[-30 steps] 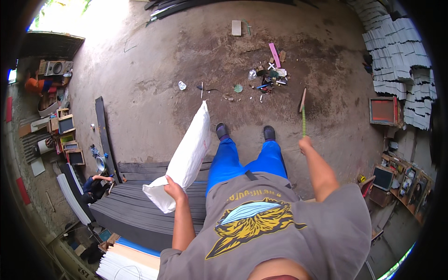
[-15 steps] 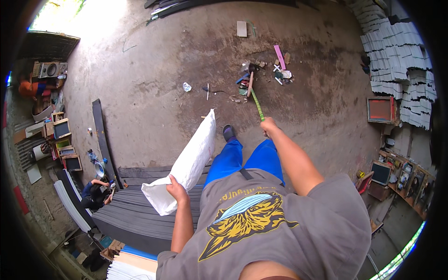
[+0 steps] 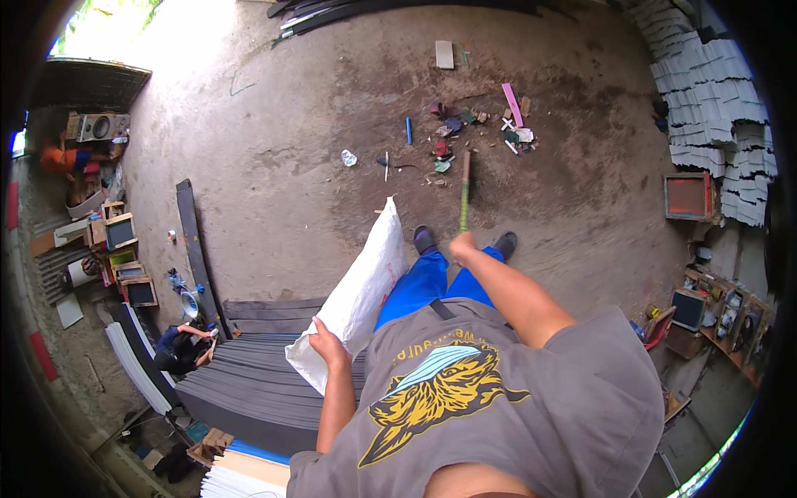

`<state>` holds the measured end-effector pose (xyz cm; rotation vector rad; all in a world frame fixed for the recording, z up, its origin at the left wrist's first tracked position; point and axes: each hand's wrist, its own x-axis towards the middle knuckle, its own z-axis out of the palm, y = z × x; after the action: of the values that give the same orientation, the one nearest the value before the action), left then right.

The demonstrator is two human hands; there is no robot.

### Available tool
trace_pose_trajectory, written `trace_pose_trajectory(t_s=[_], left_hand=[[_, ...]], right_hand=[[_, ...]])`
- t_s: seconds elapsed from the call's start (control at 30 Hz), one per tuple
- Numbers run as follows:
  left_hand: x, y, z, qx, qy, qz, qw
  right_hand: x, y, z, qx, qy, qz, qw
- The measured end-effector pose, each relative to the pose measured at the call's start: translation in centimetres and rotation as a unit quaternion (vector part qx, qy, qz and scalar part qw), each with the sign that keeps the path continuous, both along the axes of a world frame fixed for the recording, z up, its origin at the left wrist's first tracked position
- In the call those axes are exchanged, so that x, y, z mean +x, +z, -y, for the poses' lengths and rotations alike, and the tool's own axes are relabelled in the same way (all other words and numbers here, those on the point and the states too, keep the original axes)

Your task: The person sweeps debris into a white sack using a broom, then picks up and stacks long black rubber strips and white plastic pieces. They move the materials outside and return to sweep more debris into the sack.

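My left hand (image 3: 331, 344) grips a white woven sack (image 3: 363, 286) near its wide end. The sack hangs slanted beside my left leg, its narrow end pointing away over the floor. In front of my legs, my right hand (image 3: 467, 248) is closed around a stick-like tool (image 3: 465, 195) with a green-banded handle and a brown far part. What its far end is like, I cannot make out. Just past the tool lies scattered litter: red and green scraps (image 3: 442, 153), a dark crumpled bit (image 3: 452, 124), a blue tube (image 3: 408, 130) and a pink strip (image 3: 511, 104).
A crumpled silvery piece (image 3: 349, 158) and a pale block (image 3: 445, 55) lie on the concrete floor. Dark stacked strips (image 3: 266, 373) stand by my left side. A person (image 3: 178, 349) works at the left, another (image 3: 62, 158) farther off. White stacks (image 3: 706, 100) line the right.
The tool has come back toward me, away from the litter. Scraps have spread apart, with the blue tube now lying separate. My left hand and the sack have shifted slightly right in view.
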<state>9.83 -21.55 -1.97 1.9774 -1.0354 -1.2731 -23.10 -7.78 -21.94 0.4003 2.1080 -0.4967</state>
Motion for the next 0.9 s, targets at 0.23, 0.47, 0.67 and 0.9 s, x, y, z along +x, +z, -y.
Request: trace_pose_trajectory(t_s=[0.23,0.47,0.67,0.9], left_hand=[[-0.5,0.1,-0.7,-0.011,-0.005,-0.018,1.000],[-3.2,-0.8,0.4,-0.008,-0.031,-0.049,0.998],[-6.3,-2.4,0.9,-0.009,-0.066,-0.055,0.996],[-10.3,-2.3,-0.6,-0.038,-0.024,-0.023,0.999]], right_hand=[[2.1,2.4,8.9,-0.076,0.084,0.070,0.991],[-3.8,9.3,4.2,-0.145,0.114,0.064,0.981],[-10.5,10.0,-9.0,-0.105,0.067,-0.020,0.992],[-20.5,8.5,-19.9,0.040,-0.012,-0.078,0.996]])
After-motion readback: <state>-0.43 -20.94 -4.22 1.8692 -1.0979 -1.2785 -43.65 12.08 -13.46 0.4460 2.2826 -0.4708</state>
